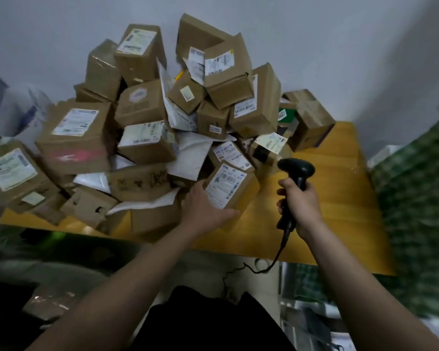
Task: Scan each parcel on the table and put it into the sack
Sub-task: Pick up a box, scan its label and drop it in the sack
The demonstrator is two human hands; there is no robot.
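The left hand (203, 207) wraps around a small brown box (232, 187) at the front of the pile on the yellow table (340, 198). The box looks light and stiff, easy to hold by its sides. The right hand (300, 203) grips the black scanner (298, 171).

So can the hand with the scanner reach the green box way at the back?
Probably yes. The right hand grips the scanner, and bare yellow table lies between it and the green box. But boxes hem it in, and that hand is busy.
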